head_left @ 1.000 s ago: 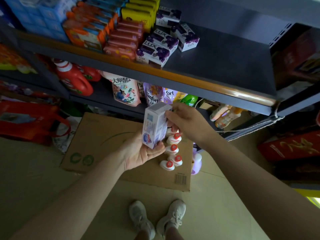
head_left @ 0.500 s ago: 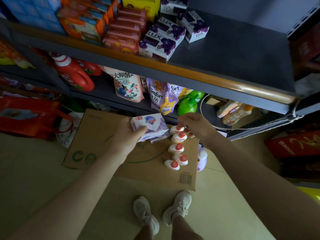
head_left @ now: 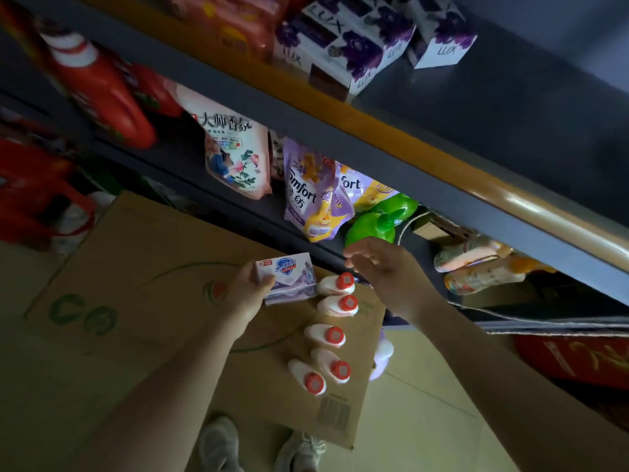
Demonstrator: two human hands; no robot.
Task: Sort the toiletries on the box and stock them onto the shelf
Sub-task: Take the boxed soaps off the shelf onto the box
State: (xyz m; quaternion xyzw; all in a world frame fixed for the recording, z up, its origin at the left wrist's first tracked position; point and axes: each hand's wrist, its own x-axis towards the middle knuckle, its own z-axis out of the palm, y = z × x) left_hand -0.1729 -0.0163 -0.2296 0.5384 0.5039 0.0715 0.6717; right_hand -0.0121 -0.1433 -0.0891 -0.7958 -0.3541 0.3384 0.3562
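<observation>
My left hand [head_left: 247, 290] grips a stack of purple Safeguard soap boxes [head_left: 288, 278] just above the cardboard box [head_left: 143, 274]. To their right, several white bottles with red caps [head_left: 335, 335] lie in a row on the cardboard. My right hand [head_left: 384, 267] hovers above the top bottles with relaxed fingers, holding nothing. The dark upper shelf [head_left: 510, 107] carries purple Lux soap boxes [head_left: 350, 46] at its left part.
The lower shelf holds red detergent jugs [head_left: 102, 86], a pink refill pouch [head_left: 235, 155], purple Comfort pouches [head_left: 313, 195], green bottles [head_left: 377, 223] and peach bottles [head_left: 476, 267]. A red bag [head_left: 30, 195] sits left. My shoes [head_left: 258, 447] stand by the box's near edge.
My left hand lowered the soap boxes from upright near the shelf down to the cardboard box, now lying flat. My right hand let go of them and moved off to the right.
</observation>
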